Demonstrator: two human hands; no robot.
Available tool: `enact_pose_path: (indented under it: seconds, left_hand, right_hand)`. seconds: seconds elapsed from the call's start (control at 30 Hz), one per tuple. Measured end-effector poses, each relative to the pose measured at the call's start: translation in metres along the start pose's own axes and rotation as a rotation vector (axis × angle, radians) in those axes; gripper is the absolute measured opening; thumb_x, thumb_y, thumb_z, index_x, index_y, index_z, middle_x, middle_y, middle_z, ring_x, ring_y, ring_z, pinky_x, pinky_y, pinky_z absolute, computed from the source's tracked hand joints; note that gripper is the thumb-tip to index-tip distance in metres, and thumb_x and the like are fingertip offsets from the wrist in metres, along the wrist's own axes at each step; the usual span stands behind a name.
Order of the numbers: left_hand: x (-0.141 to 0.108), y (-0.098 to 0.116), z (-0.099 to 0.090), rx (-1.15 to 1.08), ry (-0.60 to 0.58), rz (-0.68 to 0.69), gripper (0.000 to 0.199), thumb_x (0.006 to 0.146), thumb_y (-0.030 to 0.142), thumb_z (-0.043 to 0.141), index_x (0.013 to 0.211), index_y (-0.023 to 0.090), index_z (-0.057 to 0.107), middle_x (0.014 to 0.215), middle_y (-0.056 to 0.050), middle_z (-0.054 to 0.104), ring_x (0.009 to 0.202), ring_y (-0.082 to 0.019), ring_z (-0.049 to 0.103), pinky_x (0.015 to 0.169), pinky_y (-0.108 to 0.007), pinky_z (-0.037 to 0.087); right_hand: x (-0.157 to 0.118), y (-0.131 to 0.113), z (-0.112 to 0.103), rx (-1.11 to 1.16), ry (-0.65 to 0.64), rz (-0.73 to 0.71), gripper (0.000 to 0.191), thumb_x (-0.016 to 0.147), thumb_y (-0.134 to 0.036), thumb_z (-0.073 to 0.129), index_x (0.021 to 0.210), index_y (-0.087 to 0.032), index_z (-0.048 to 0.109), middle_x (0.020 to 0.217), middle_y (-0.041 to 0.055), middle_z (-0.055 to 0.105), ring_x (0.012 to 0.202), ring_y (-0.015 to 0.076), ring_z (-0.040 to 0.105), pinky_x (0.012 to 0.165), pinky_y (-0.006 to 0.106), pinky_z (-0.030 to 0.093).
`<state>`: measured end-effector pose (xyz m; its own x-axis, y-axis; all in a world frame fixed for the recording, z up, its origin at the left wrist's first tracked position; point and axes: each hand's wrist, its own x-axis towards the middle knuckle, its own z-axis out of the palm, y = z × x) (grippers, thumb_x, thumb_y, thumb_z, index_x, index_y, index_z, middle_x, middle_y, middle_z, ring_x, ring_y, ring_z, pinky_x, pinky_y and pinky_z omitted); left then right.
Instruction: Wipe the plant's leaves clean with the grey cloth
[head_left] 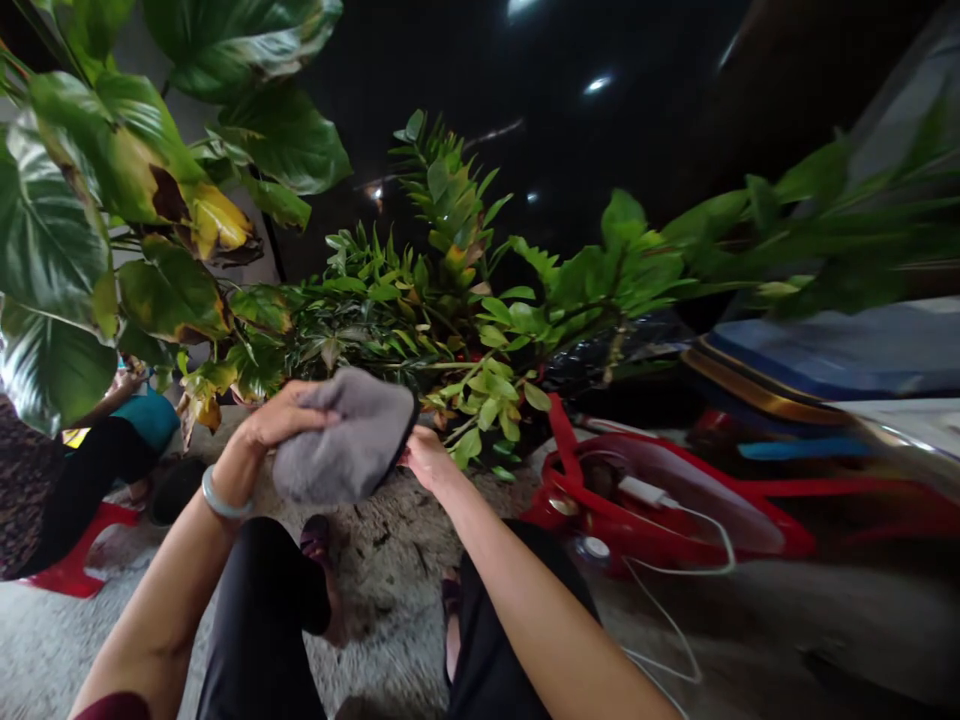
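While left hand (281,418) and right hand (429,460) grip grey cloth (341,438), leafy plants (442,320) crowd ahead.

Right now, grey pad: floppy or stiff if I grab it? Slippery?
Likely floppy and light: the grey pad curves over the left hand. Its plush nap suggests little slip; the dark edge may be slicker.

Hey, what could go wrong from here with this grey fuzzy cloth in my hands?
Your left hand and right hand hold the soft grey fleece cloth right against the green leafy plant, so it might snag leaves or stems. The thin white cable loops across the rough concrete floor beside your right foot, so it could catch if you shift. It also runs into the red plastic frame, so a tug might pull that.
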<state>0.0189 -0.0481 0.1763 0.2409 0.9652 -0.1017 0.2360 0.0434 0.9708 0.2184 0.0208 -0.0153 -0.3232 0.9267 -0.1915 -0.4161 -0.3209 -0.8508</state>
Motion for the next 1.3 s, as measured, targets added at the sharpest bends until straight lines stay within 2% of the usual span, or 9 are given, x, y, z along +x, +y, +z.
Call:
enact_pose_path:
  seconds: [0.2, 0.37, 0.5, 0.63, 0.77, 0.9, 1.03, 1.2, 1.3]
  left_hand:
    - [0.043, -0.014, -0.002, -0.214, 0.383, 0.165, 0.049, 0.061, 0.038, 0.087, 0.103, 0.014, 0.079, 0.086, -0.005, 0.078, 0.078, -0.023, 0.07, 0.077, -0.032, 0.055]
    - [0.019, -0.059, 0.01, 0.075, 0.075, -0.094, 0.029, 0.06, 0.03, 0.086, 0.085, 0.015, 0.081, 0.073, -0.002, 0.074, 0.069, -0.022, 0.067, 0.067, -0.031, 0.052]
    - [-0.004, -0.027, 0.002, 0.052, -0.119, -0.087, 0.026, 0.062, 0.031, 0.087, 0.082, 0.016, 0.082, 0.074, -0.003, 0.075, 0.067, -0.021, 0.067, 0.067, -0.031, 0.052]
    - [0.021, 0.009, -0.008, -0.193, 0.247, 0.186, 0.04, 0.062, 0.037, 0.089, 0.094, 0.014, 0.08, 0.082, -0.004, 0.077, 0.074, -0.022, 0.069, 0.074, -0.031, 0.054]
    - [0.049, -0.015, -0.002, -0.241, 0.424, 0.217, 0.048, 0.059, 0.038, 0.089, 0.099, 0.014, 0.078, 0.084, -0.004, 0.077, 0.076, -0.021, 0.068, 0.075, -0.031, 0.054]
    - [0.028, -0.06, 0.013, 0.091, 0.124, -0.039, 0.028, 0.058, 0.031, 0.086, 0.08, 0.015, 0.079, 0.068, 0.0, 0.071, 0.065, -0.018, 0.063, 0.064, -0.028, 0.05]
    - [-0.007, -0.053, 0.011, 0.144, -0.116, -0.098, 0.023, 0.062, 0.03, 0.086, 0.081, 0.018, 0.082, 0.074, -0.002, 0.075, 0.065, -0.019, 0.065, 0.064, -0.029, 0.052]
    - [0.011, -0.006, -0.009, -0.206, 0.338, 0.171, 0.042, 0.061, 0.038, 0.088, 0.094, 0.016, 0.08, 0.081, -0.004, 0.077, 0.072, -0.021, 0.069, 0.07, -0.029, 0.054]
    - [0.037, -0.012, -0.009, -0.3, 0.497, 0.24, 0.05, 0.057, 0.04, 0.089, 0.099, 0.016, 0.079, 0.084, -0.004, 0.078, 0.075, -0.021, 0.069, 0.072, -0.03, 0.054]
  right_hand:
    - [0.0, -0.004, 0.009, 0.067, 0.038, 0.076, 0.022, 0.054, -0.014, 0.065, 0.075, -0.018, 0.072, 0.054, -0.0011, 0.067, 0.04, 0.0104, 0.053, 0.041, 0.022, 0.045]
    - [-0.002, -0.004, 0.005, 0.019, 0.035, 0.108, 0.015, 0.053, -0.013, 0.064, 0.068, -0.018, 0.068, 0.048, -0.0027, 0.061, 0.039, 0.0104, 0.052, 0.04, 0.021, 0.045]
    - [-0.002, -0.001, 0.003, 0.02, 0.048, 0.073, 0.013, 0.057, -0.017, 0.068, 0.07, -0.018, 0.068, 0.054, -0.0007, 0.067, 0.043, 0.0109, 0.056, 0.042, 0.021, 0.045]
    - [-0.001, -0.003, 0.007, 0.027, 0.041, 0.083, 0.017, 0.058, -0.014, 0.067, 0.075, -0.018, 0.071, 0.054, -0.0009, 0.066, 0.04, 0.01, 0.053, 0.041, 0.022, 0.045]
    - [0.0, -0.005, 0.009, 0.069, 0.058, 0.088, 0.025, 0.057, -0.012, 0.066, 0.081, -0.017, 0.074, 0.056, -0.0008, 0.068, 0.04, 0.0098, 0.054, 0.041, 0.021, 0.046]
    - [0.002, -0.001, 0.006, 0.042, 0.077, 0.084, 0.012, 0.056, -0.015, 0.07, 0.067, -0.019, 0.068, 0.047, -0.003, 0.061, 0.038, 0.011, 0.052, 0.039, 0.022, 0.044]
    - [0.001, 0.001, 0.002, 0.014, 0.057, 0.075, 0.011, 0.058, -0.02, 0.074, 0.063, -0.02, 0.065, 0.048, -0.0023, 0.062, 0.043, 0.0122, 0.056, 0.043, 0.022, 0.045]
    - [-0.002, -0.003, 0.008, 0.036, 0.05, 0.084, 0.019, 0.058, -0.014, 0.067, 0.076, -0.018, 0.072, 0.055, -0.0013, 0.067, 0.042, 0.0098, 0.054, 0.041, 0.02, 0.045]
    - [-0.003, -0.006, 0.011, 0.058, 0.082, 0.103, 0.024, 0.059, -0.01, 0.065, 0.08, -0.017, 0.074, 0.055, -0.0008, 0.067, 0.041, 0.0094, 0.054, 0.041, 0.02, 0.045]
